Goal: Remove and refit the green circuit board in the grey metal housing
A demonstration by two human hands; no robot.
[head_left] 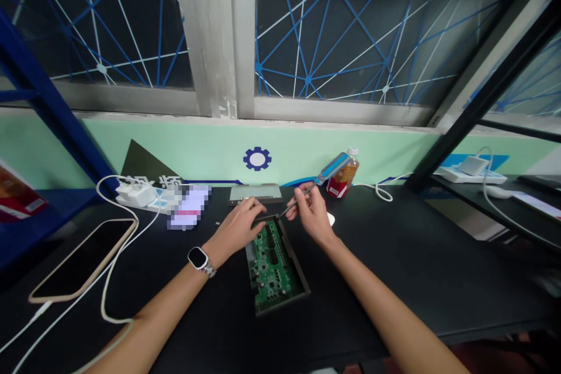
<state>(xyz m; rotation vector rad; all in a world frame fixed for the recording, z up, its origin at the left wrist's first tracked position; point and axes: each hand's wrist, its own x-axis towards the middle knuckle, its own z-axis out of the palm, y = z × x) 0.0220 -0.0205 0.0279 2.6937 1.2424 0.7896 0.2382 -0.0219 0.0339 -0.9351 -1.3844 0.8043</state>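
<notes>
Right now, I have the screwdriver [332,168] gripped in my right hand [312,211], tip down at the case's far right corner.
My left hand [236,224] lies over the case's far left end, fingers bent; I cannot tell whether they pinch it. The green circuit board [272,272] sits inside the open case [284,303] on the black desk [394,251].

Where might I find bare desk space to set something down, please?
The widest bare patch of desk lies right of the right forearm, up to the looped cable. A smaller one sits between the left forearm and the open case. It is crowded around the dark phone and white cables, and at the case's far end, by the left hand and screwdriver.
</notes>
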